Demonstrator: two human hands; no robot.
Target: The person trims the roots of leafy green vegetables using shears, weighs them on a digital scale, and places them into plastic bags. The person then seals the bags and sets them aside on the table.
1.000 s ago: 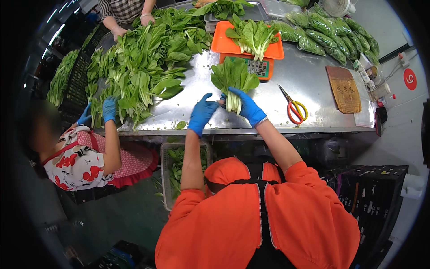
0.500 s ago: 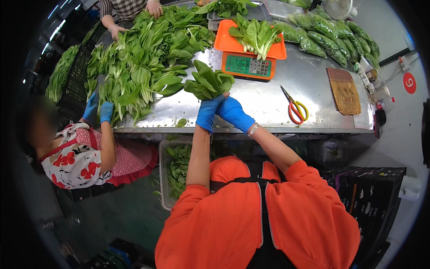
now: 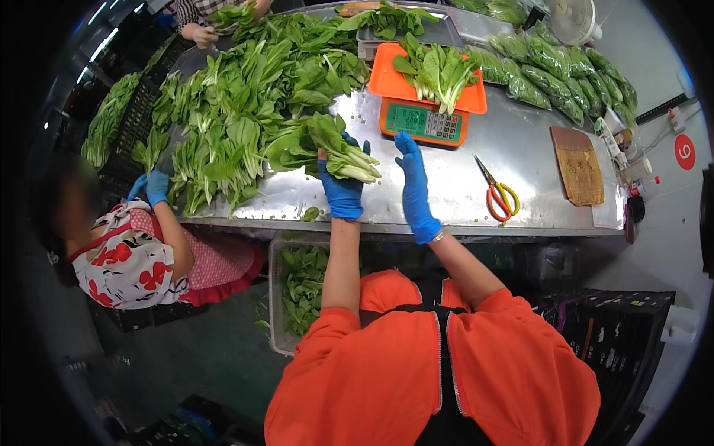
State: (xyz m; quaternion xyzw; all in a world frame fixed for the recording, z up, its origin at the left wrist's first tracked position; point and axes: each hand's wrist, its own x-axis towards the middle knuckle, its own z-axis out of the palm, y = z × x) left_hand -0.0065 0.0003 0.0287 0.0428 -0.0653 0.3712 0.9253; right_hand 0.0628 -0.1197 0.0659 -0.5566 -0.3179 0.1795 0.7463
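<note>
Our blue-gloved left hand [image 3: 341, 195] cradles a bunch of pale-stemmed green leafy vegetables [image 3: 333, 151] above the silver metal table [image 3: 524, 167], probably keeping it together; our blue-gloved right hand [image 3: 418, 192], empty, extends flat just beside. Beyond, an orange plastic scale [image 3: 424, 123] supports similar greens [image 3: 440, 74], presumably keeping them separate.

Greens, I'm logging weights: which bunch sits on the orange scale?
The bunch on the orange tray; the held bunch in the left hand, the pile and bags lie elsewhere.
</note>
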